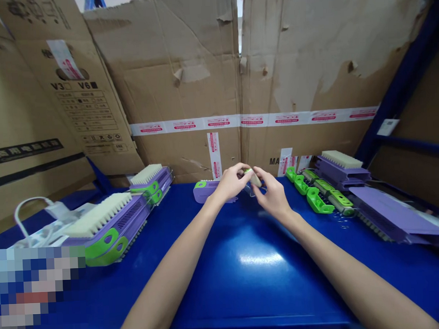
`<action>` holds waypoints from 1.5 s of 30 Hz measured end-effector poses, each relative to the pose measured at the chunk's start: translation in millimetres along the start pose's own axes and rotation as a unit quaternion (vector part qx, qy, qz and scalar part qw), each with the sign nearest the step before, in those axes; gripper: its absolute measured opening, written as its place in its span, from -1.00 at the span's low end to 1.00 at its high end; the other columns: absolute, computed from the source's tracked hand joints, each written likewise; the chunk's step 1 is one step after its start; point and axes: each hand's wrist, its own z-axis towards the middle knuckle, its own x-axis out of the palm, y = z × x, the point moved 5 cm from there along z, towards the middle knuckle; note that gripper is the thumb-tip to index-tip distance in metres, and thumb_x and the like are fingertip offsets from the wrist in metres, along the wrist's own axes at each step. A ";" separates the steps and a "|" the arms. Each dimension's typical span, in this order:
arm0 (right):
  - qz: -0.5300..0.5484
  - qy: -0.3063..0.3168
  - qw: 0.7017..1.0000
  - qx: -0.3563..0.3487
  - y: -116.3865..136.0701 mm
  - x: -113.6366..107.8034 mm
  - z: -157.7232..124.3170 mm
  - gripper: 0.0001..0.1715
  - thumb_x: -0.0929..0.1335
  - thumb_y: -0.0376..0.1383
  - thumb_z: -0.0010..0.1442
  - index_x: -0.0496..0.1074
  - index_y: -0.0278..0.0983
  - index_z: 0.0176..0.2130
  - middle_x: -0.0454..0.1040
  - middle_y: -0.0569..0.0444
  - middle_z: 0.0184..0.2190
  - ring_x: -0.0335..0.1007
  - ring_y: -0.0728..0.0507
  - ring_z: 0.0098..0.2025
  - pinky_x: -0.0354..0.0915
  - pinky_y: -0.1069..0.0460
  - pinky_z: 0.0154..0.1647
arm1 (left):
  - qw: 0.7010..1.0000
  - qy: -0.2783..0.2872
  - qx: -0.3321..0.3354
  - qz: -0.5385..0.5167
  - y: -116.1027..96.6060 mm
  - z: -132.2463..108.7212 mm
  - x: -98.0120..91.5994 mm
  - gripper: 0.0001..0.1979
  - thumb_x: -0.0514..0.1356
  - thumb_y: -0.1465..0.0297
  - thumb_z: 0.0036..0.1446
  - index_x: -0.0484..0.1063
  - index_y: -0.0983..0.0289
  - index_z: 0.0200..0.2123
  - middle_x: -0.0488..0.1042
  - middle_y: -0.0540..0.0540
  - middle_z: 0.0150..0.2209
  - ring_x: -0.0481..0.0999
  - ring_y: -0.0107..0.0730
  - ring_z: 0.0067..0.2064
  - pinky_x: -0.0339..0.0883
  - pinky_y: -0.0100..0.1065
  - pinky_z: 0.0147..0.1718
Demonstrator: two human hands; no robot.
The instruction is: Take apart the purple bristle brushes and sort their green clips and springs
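Above the far middle of the blue table point(216, 266), both hands meet around a small beige-and-green part point(255, 178). My left hand point(233, 181) grips its left end with bent fingers. From the other side, the fingers of my right hand point(272, 193) close on it. Fingers cover much of the part, so its exact kind does not show. Just below it is something clear point(249, 190), partly hidden. Behind my left wrist lies a purple brush body point(202, 192) with a green end, bristles barely showing.
Purple-and-green brushes point(109, 237) with cream bristles are stacked at left, near a white power strip point(57, 210). At right lie green caps point(317, 201), grey-and-green inserts point(328, 192), small springs point(342, 221) and purple housings point(392, 210). Cardboard point(180, 98) walls the back.
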 end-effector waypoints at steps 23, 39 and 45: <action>-0.173 0.107 0.968 0.147 -37.1 27.5 4.5 -0.50 0.24 -0.27 0.22 0.28 -0.30 0.14 0.43 -0.12 -0.07 0.41 -0.20 -0.11 0.30 -0.04 -0.11 | 0.872 0.036 -0.030 0.488 61.1 -46.4 -50.9 -0.47 0.01 -0.02 0.17 0.35 0.26 -0.02 0.44 0.23 -0.07 0.34 -0.05 0.00 0.16 -0.15 -0.09; -0.275 0.325 0.904 0.036 26.6 33.2 -29.8 -0.56 0.18 -0.37 0.23 0.34 -0.32 0.08 0.38 -0.15 0.05 0.35 -0.21 -0.06 0.27 -0.06 -0.09 | 0.876 0.036 -0.034 0.480 59.5 -46.8 -50.8 -0.49 0.03 0.00 0.17 0.36 0.26 -0.03 0.43 0.24 -0.08 0.33 -0.03 0.00 0.16 -0.13 -0.09; -0.187 0.275 0.941 -0.063 78.1 -55.4 -107.8 -0.37 0.16 -0.30 0.26 0.06 -0.01 0.29 0.34 0.01 0.15 0.40 -0.23 -0.04 0.36 -0.14 -0.18 | 0.872 0.048 -0.037 0.486 60.2 -46.0 -51.4 -0.49 0.03 0.00 0.17 0.37 0.27 -0.03 0.44 0.25 -0.08 0.33 -0.02 0.00 0.16 -0.13 -0.10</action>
